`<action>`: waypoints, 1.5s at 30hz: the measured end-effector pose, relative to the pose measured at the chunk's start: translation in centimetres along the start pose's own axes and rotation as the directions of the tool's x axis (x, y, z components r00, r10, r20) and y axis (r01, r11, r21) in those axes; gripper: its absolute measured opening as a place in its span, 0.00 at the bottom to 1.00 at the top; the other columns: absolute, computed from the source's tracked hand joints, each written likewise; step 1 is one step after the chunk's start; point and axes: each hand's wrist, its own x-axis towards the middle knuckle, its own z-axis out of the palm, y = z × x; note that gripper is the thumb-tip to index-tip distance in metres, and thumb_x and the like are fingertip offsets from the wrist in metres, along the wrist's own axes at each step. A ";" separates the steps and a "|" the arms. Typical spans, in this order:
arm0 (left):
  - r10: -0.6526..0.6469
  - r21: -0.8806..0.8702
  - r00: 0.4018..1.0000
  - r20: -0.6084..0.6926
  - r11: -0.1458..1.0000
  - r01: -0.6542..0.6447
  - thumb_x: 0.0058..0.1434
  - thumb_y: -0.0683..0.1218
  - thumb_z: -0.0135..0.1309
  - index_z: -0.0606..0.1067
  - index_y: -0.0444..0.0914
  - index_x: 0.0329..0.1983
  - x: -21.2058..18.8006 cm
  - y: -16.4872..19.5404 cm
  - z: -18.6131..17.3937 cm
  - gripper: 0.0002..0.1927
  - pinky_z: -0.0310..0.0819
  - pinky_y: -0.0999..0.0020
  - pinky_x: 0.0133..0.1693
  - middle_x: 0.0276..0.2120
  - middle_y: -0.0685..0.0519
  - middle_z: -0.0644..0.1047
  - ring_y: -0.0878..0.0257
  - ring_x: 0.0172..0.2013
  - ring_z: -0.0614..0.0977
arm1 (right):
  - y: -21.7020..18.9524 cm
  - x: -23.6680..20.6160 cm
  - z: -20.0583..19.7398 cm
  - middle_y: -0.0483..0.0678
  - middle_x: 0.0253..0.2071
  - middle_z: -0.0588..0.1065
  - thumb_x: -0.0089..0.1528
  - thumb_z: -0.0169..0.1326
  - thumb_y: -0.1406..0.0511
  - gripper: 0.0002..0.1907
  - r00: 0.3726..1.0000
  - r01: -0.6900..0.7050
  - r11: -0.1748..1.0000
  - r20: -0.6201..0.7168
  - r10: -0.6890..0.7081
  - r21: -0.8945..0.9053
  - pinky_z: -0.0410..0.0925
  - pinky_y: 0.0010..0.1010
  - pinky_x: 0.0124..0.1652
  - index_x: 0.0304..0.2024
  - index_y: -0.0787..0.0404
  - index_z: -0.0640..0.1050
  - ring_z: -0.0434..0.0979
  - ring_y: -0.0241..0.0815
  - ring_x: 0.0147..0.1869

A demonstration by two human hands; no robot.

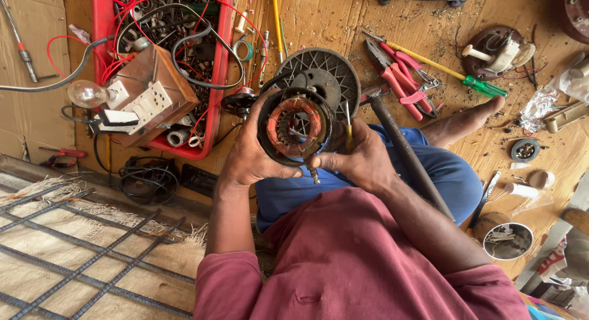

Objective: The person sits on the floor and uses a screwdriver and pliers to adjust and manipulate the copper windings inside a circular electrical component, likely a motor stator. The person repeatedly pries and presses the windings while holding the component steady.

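Copper windings ring the inside of the round motor stator [295, 126] that both hands hold up over the person's lap, above the blue trousers [368, 179]. The left hand [250, 153] is wrapped around the stator's left and lower rim, fingers closed on it. The right hand [362, 159] grips the right rim and also pinches a thin yellow-handled screwdriver [348, 125], whose shaft stands upright beside the stator. A short shaft [313, 174] sticks down between the two thumbs. Just behind the stator, on the wooden floor [331, 16], lies a dark spoked fan cover [328, 68]. A dark-handled hammer [402, 145] slants across the right thigh. Toward the floor's far edge, right of the cover, lie red-handled pliers [402, 81] and a screwdriver with a yellow shaft and green handle [457, 75]. On the left sits a red tray [103, 19] full of wires and parts, with a wooden switch box [147, 93] and a bare bulb [87, 93] against it. A small tin of bits [508, 241] stands near the right elbow.
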 end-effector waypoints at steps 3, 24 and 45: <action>0.071 0.024 0.995 0.066 0.997 -0.073 0.33 0.36 0.79 0.52 0.38 0.80 -0.4 0.3 0.5 0.70 0.66 0.55 0.73 0.70 0.47 0.69 0.55 0.71 0.71 | 0.1 -1.3 -0.1 0.46 0.47 0.80 0.48 0.74 0.66 0.34 0.994 0.093 0.983 0.036 -0.100 0.159 0.77 0.30 0.51 0.53 0.65 0.72 0.80 0.35 0.51; 0.248 0.090 0.961 -0.123 0.967 -0.238 0.46 0.43 0.78 0.53 0.35 0.78 -5.7 3.3 11.4 0.61 0.71 0.60 0.71 0.66 0.44 0.73 0.56 0.67 0.76 | 6.6 -8.7 -5.6 0.46 0.33 0.75 0.67 0.57 0.61 0.16 0.978 -0.148 0.812 0.207 0.035 0.564 0.63 0.19 0.23 0.54 0.62 0.75 0.75 0.35 0.28; 0.314 0.350 0.910 -0.272 0.913 -0.210 0.53 0.45 0.74 0.57 0.32 0.75 -8.4 5.1 13.5 0.52 0.72 0.61 0.68 0.68 0.41 0.70 0.55 0.67 0.75 | 9.0 -9.5 -5.0 0.49 0.38 0.75 0.70 0.50 0.59 0.16 0.951 -0.227 0.667 0.309 -0.006 0.710 0.63 0.20 0.22 0.53 0.64 0.73 0.75 0.35 0.33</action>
